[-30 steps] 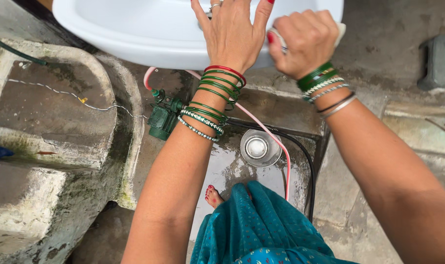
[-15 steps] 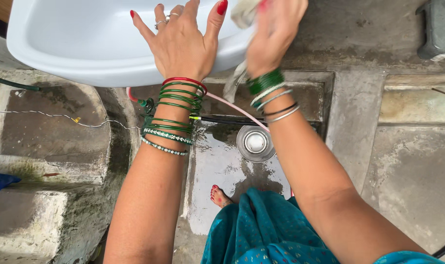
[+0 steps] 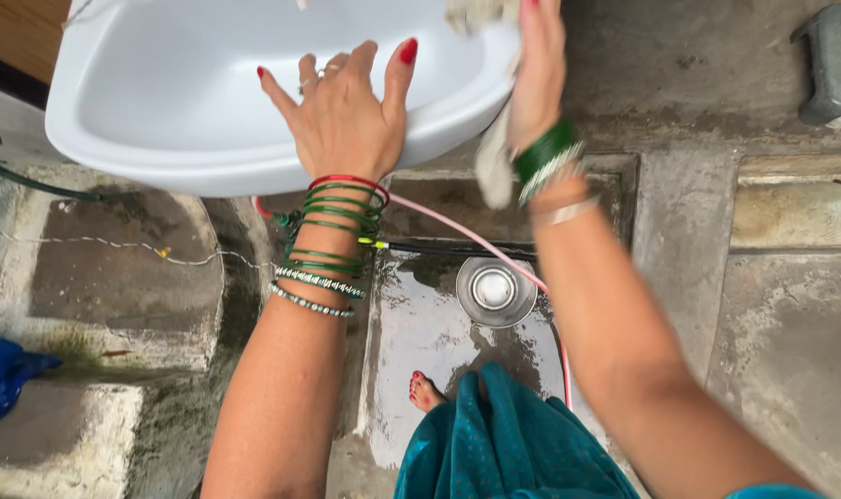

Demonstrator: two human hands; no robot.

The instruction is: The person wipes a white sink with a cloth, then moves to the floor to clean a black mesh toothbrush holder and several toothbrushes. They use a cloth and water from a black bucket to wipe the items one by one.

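Observation:
A white wash basin (image 3: 171, 102) fills the upper left of the head view. My left hand (image 3: 342, 115) lies flat on its front rim, fingers spread, several green and red bangles on the wrist. My right hand (image 3: 538, 79) is at the basin's right edge, closed on a pale cloth (image 3: 493, 157) that hangs down below the wrist; another bit of the cloth shows above the fingers at the top edge. The hand is slightly blurred.
Below the basin lies wet concrete floor with a round metal drain cover (image 3: 494, 289). A pink hose (image 3: 457, 226) and a black pipe (image 3: 439, 249) cross it. A concrete step (image 3: 97, 277) is at left with a blue cloth (image 3: 5, 374). My foot (image 3: 425, 393) and teal garment (image 3: 513, 444) are at the bottom.
My right hand with the cloth has moved up along the basin's right edge. The view has shifted, showing more of the basin's bowl. My left hand stays on the rim.

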